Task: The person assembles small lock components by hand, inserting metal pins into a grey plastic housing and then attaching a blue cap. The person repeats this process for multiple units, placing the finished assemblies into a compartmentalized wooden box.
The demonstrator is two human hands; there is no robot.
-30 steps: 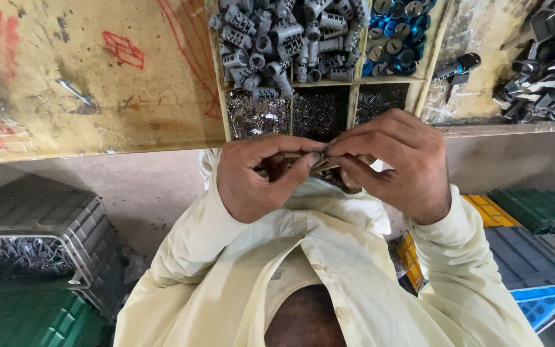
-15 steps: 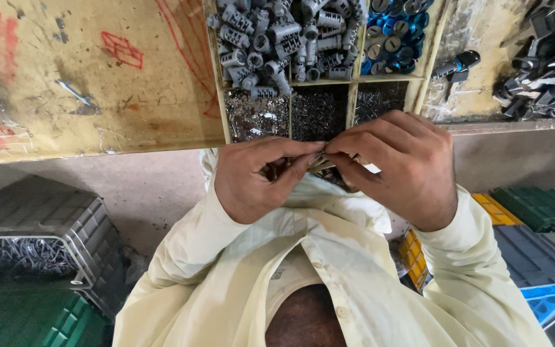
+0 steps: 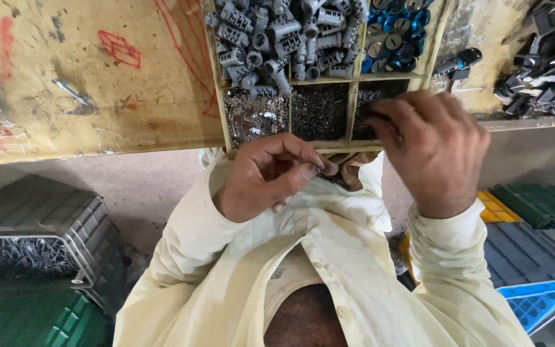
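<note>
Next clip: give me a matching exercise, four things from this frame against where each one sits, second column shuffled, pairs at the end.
Things:
1. grey plugs
2. blue caps
3. left hand
4. right hand

Places:
A. top right compartment of the tray
B. reaching over the tray's lower right compartment
C. top left compartment of the tray
D. below the tray's edge, pinching a small part

Pairs: 1-C, 2-A, 3-D, 4-B

Pale cream shirt, long sleeves, btn placket
</note>
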